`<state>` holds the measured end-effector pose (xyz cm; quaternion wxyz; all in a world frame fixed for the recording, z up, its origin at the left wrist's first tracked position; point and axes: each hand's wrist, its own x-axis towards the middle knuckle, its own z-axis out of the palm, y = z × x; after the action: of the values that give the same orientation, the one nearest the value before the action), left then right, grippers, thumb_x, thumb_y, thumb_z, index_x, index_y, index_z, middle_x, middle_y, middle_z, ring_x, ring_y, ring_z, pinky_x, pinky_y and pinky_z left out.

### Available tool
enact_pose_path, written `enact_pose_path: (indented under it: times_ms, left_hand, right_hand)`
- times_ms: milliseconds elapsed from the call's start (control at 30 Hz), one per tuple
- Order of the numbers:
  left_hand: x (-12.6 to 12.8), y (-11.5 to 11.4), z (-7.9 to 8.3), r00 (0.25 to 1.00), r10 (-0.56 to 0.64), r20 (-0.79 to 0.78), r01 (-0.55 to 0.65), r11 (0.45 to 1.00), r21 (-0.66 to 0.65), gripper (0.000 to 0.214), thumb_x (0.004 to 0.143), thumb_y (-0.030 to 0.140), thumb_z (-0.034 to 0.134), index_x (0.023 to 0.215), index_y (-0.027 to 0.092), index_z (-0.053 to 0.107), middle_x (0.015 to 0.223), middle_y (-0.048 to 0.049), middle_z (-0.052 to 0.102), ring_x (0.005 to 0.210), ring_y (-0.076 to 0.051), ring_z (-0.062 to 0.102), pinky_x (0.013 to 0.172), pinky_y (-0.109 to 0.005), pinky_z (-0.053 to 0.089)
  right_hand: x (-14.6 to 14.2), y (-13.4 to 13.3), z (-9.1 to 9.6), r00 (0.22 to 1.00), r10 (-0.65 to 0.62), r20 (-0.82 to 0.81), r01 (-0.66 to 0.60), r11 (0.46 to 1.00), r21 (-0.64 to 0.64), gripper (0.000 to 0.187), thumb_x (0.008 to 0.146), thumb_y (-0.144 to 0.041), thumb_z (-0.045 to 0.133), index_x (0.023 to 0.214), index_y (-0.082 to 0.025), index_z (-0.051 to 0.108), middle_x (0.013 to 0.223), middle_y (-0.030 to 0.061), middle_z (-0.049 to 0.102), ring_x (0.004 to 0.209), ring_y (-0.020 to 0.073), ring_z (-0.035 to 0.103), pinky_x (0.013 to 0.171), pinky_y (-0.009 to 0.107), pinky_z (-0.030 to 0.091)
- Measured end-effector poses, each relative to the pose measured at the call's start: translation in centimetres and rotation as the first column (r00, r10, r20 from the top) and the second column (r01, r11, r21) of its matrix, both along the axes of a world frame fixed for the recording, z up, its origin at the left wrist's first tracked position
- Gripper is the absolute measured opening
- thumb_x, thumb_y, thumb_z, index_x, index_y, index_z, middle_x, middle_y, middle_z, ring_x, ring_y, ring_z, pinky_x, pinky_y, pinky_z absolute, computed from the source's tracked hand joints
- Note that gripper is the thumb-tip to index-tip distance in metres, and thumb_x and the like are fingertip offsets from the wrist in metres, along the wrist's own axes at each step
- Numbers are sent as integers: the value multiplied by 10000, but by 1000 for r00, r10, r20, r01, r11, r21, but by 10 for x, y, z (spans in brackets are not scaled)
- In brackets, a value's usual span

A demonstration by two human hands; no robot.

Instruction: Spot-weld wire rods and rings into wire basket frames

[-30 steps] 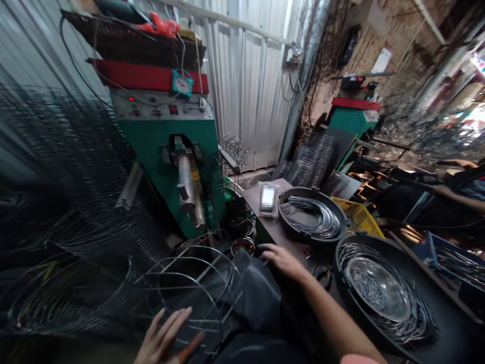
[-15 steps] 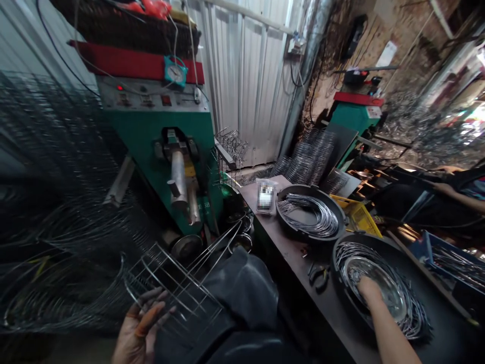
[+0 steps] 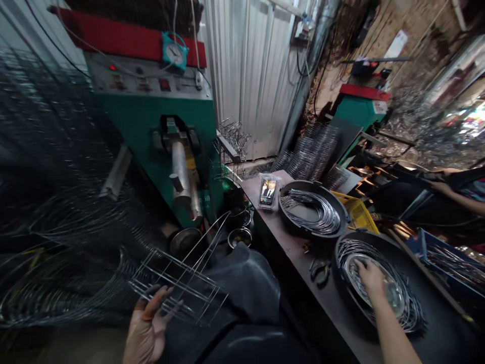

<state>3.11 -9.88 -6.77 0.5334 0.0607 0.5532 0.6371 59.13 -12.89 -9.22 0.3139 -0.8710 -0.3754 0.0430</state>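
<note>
My left hand (image 3: 148, 323), with orange coverings on some fingers, is closed on the near edge of a wire rack (image 3: 189, 273). The rack is a grid of thin metal rods, tilted above my dark-clad lap, with longer rods reaching up and away. To the right, my right hand (image 3: 372, 280) reaches down into a shiny round metal bowl (image 3: 394, 298). Its fingers bend inside the bowl, and whatever they pinch there is too small to make out. The bowl sits in a large black round tray (image 3: 341, 298), ringed by coiled wire hoops (image 3: 411, 308).
A green machine (image 3: 147, 131) with a metal arm (image 3: 181, 167) stands ahead. On the bench are a phone (image 3: 268, 192), pliers (image 3: 322, 275) and a second black tray (image 3: 314, 235) of wire rings. Stacked wirework (image 3: 45, 151) crowds the left. Another person's arm (image 3: 460, 196) shows at far right.
My left hand and the wire rack have shifted slightly right, and the rack has tipped a little flatter. My right hand stays in the bowl, a little higher. The view has turned slightly.
</note>
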Motion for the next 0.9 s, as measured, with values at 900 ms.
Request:
enact_pose_path:
  times_ms: [900]
  left_hand:
    - [-2, 0, -21, 996, 49, 70, -57, 990, 130, 368, 577, 321, 745, 905, 249, 597, 921, 4, 570, 941, -196, 536, 759, -380, 487]
  right_hand:
    - [-400, 169, 28, 36, 711, -702, -533, 608, 589, 323, 704, -470, 616, 614, -176, 519, 531, -45, 492, 456, 64, 431, 455, 199, 331]
